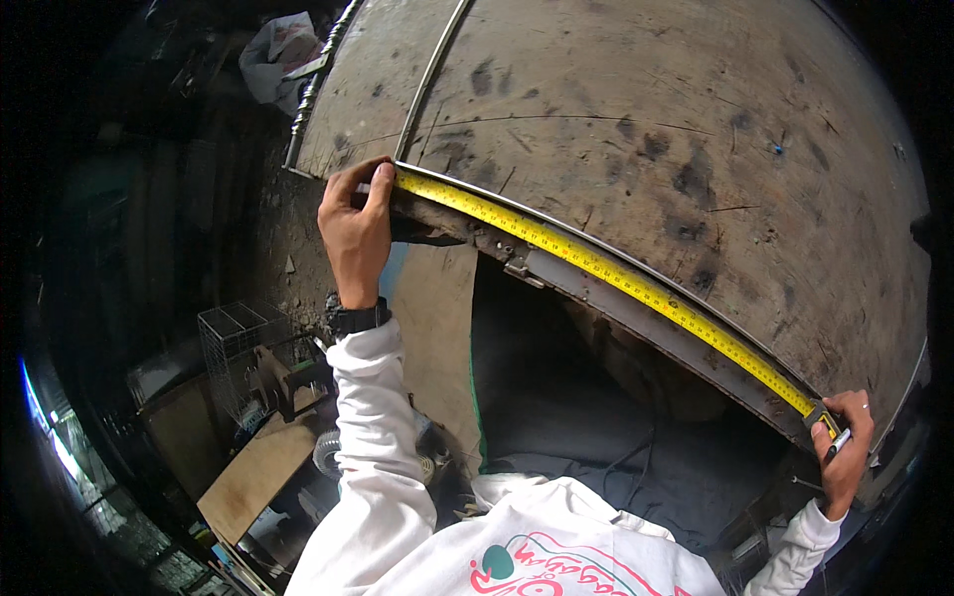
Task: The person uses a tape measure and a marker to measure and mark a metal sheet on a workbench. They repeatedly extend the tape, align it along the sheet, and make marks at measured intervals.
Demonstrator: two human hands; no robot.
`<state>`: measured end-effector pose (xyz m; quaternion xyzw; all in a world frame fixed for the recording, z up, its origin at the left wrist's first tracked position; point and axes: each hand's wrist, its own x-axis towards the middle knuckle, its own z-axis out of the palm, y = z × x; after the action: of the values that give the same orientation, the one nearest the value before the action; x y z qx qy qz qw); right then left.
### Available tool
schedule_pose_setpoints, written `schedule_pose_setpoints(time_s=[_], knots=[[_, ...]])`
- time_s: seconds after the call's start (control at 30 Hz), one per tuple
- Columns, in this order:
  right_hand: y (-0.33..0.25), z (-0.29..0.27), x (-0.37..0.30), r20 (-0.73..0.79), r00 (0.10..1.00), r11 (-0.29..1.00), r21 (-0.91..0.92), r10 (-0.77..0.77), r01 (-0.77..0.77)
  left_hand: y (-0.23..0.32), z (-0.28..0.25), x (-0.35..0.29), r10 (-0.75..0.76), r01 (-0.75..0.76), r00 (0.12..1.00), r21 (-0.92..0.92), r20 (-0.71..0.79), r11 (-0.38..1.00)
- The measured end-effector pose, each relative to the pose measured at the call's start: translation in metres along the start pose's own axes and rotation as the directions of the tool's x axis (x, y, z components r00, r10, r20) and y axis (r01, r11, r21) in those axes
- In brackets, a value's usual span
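Note:
A yellow tape measure (596, 263) is pulled out along the near edge of a worn wooden tabletop (596, 70). My left hand (356, 233), with a dark watch at the wrist, pinches its end near the table's left corner. At the far right, my right hand (845, 457) is closed around the tape's case (823, 422), and a pen (840, 442) sticks out between the fingers. Right beside the tape runs a thin metal strip (556, 221) along the edge. Another slim metal bar (432, 74) lies on the tabletop, its near end close to my left fingertips.
A white plastic bag (281, 60) sits beyond the table's left side. Lower left are a wire basket (237, 333), a wooden board (256, 477) and a coiled hose (328, 454). Under the edge, a dark sheet (556, 427) hangs beside a brown panel (442, 328). A small blue piece (779, 149) lies on the tabletop.

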<state>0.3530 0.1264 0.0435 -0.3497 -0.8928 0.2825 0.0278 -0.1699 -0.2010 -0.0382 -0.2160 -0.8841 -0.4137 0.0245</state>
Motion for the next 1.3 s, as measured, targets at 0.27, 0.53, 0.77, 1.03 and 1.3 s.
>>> schedule_pose_setpoints(time_s=[0.27,0.53,0.77,1.03,1.3], knots=[[-0.025,-0.002,0.015,0.105,0.990,0.993,-0.087,0.091,-0.082,-0.007,0.000,0.020,0.204,-0.202,0.978,0.046,-0.039,0.978],[-0.012,0.006,0.008,0.006,1.000,0.997,-0.070,0.017,-0.017,-0.016,-0.009,0.019,0.531,-0.548,0.828,0.065,0.178,0.834],[-0.046,0.011,0.021,0.017,1.000,0.996,-0.085,-0.009,0.010,-0.036,-0.019,0.032,0.570,-0.590,0.794,0.045,0.212,0.806],[-0.057,0.024,0.023,0.004,1.000,0.990,-0.141,-0.029,0.029,-0.033,-0.019,0.019,0.559,-0.584,0.810,0.164,0.175,0.795],[-0.070,0.022,0.033,-0.098,0.992,0.976,-0.207,-0.081,0.060,-0.025,-0.009,0.013,0.571,-0.581,0.811,0.280,0.126,0.764]])
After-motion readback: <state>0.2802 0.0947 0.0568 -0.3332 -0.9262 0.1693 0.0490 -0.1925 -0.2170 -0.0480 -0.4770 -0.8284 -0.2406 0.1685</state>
